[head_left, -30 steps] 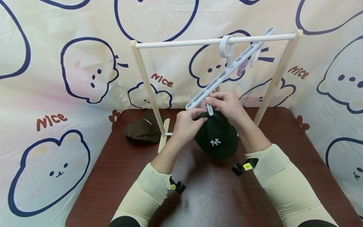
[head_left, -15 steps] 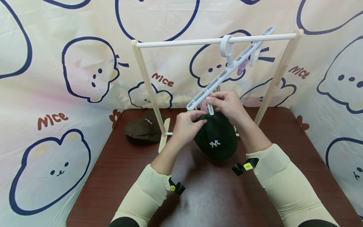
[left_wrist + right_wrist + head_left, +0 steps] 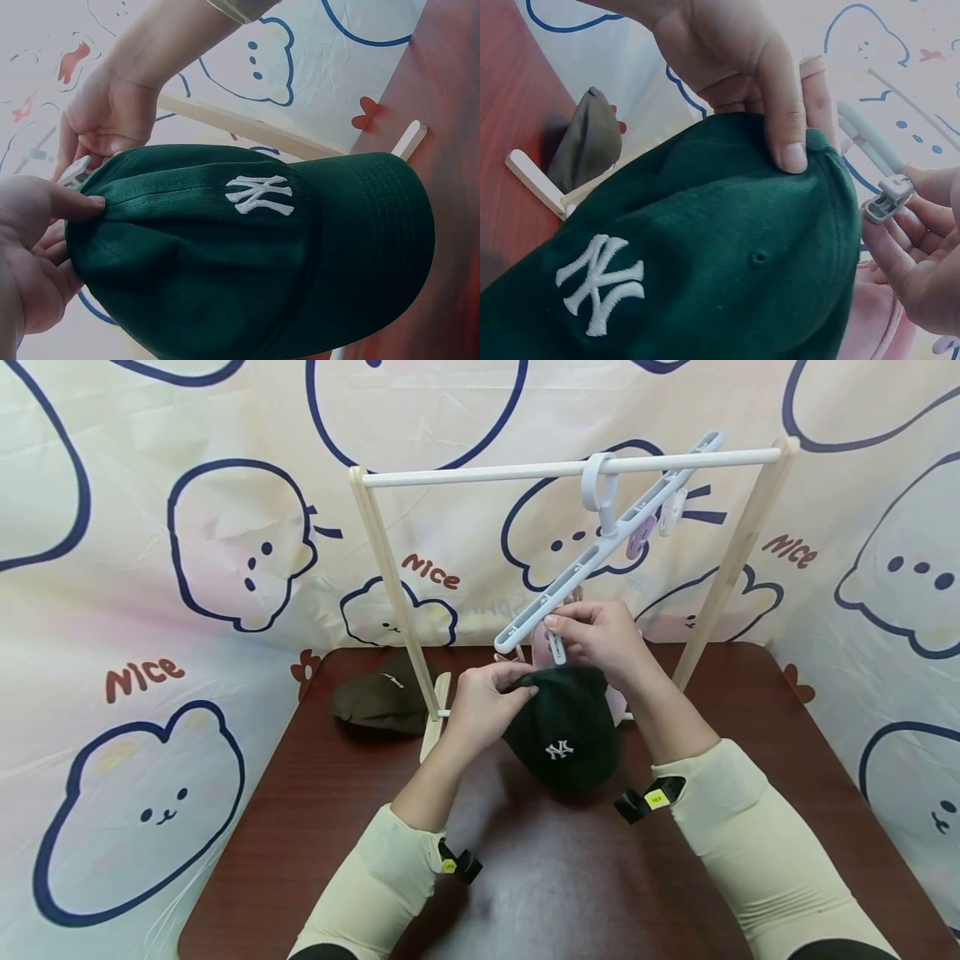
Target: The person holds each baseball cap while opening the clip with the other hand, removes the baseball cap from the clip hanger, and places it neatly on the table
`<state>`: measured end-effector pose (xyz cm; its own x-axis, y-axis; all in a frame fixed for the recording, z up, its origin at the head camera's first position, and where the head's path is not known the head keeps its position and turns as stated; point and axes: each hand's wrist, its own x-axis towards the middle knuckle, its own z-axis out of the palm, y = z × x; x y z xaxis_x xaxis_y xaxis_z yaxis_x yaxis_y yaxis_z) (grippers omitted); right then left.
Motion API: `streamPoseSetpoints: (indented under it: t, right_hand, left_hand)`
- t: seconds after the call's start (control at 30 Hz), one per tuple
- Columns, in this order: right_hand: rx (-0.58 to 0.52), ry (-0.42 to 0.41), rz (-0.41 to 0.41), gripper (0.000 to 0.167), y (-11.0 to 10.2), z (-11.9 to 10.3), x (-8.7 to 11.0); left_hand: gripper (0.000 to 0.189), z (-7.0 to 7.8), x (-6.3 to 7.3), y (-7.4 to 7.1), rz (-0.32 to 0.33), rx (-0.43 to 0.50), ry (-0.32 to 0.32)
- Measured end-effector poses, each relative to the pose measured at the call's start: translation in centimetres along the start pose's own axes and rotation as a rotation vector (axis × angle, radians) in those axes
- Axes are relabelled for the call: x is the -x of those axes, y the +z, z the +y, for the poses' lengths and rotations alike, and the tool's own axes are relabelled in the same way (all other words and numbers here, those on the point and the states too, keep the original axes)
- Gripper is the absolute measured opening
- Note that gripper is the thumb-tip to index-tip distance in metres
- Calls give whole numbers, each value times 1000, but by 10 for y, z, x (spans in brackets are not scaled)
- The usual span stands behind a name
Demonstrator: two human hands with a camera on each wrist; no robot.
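My left hand pinches the crown of a dark green baseball cap between thumb and fingers. The cap hangs brim down, with its white NY logo facing me. My right hand pinches a small white clothespin under the low end of a pale blue clip hanger. In the right wrist view this clothespin sits beside the cap's top, apart from the cloth. Behind the cap is a pink fabric item, mostly hidden.
The hanger hooks over the white rail of a wooden rack and tilts down toward me. A purple clothespin and a white one hang at its far end. A brown cap lies at the left on the dark red table.
My left hand has drawn the green cap slightly down and left, away from the clothespin. More of the pink item shows behind it. My right hand stays in place.
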<state>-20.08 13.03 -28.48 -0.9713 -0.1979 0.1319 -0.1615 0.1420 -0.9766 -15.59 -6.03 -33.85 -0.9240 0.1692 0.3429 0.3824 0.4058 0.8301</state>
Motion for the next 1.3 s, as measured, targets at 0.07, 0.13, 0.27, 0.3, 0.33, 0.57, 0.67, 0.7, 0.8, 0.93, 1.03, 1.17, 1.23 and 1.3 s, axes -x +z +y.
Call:
streamPoseSetpoints:
  t: [0.07, 0.13, 0.27, 0.3, 0.33, 0.57, 0.67, 0.7, 0.8, 0.93, 1.03, 1.17, 1.23, 1.3]
  right_hand:
    - [1, -3, 0, 34, 0, 0, 0]
    - [2, -13, 0, 34, 1, 0, 1]
    - [-1, -46, 0, 33, 2, 1, 1]
    - [-3, -53, 0, 32, 2, 2, 1]
    - [-2, -58, 1, 32, 2, 2, 1]
    - [-10, -62, 4, 33, 3, 4, 1]
    - [-17, -60, -1, 34, 3, 4, 1]
    - [-19, -58, -2, 34, 3, 4, 1]
    - [-31, -53, -1, 33, 3, 4, 2]
    - [-40, -46, 2, 33, 3, 5, 2]
    - [-45, -42, 5, 33, 3, 6, 2]
    - [-49, -43, 3, 34, 2, 7, 1]
    - [-49, -45, 0, 34, 2, 7, 0]
    - [-43, -47, -2, 35, 2, 8, 0]
  left_hand:
    - [17, -2, 2, -1, -2, -5, -15]
    - [16, -5, 4, -3, -5, -5, -34]
    - [16, -13, 11, -7, -3, 5, -76]
    - [16, -15, 13, -8, -3, 11, -87]
    - [16, -17, 15, -9, -3, 17, -97]
    - [15, -35, 26, -18, 1, 49, -170]
    - [17, -43, 30, -24, 17, 68, -204]
    - [17, -46, 31, -26, 24, 84, -217]
    - [18, -53, 35, -33, 54, 131, -257]
    - [19, -63, 41, -42, 106, 165, -304]
    - [21, -70, 46, -48, 144, 181, -333]
    - [24, -80, 52, -54, 175, 189, -380]
    - [25, -88, 57, -57, 191, 187, -399]
    - [27, -96, 62, -62, 209, 183, -413]
